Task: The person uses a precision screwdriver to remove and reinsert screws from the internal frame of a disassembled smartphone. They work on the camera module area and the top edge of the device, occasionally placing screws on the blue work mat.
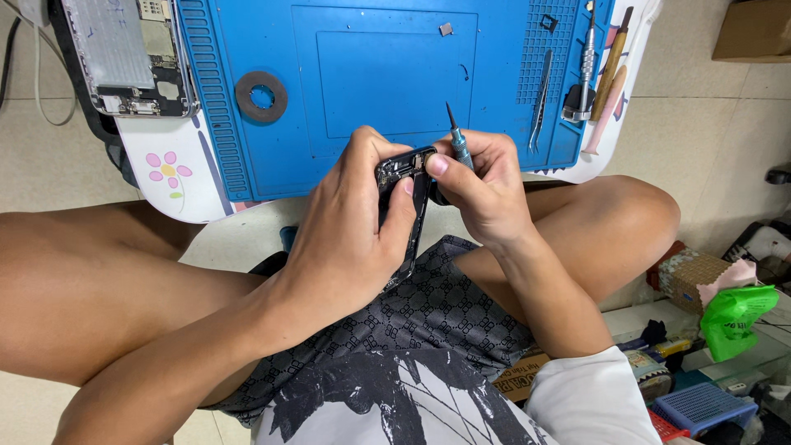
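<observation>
A blue work mat [247, 156] covers the low table on the tiled floor. Near its front edge, the left hand [350, 239] clamps a dark, opened phone frame [404, 198] edge-up, while right hand [486, 194] fingers pinch a small screwdriver [457, 142].

You're sitting on pale floor tiles [725, 124], low white table [177, 177] with a painted flower ahead of you, cardboard box [754, 29] far right, cluttered bins by your right knee, even daylight throughout
</observation>
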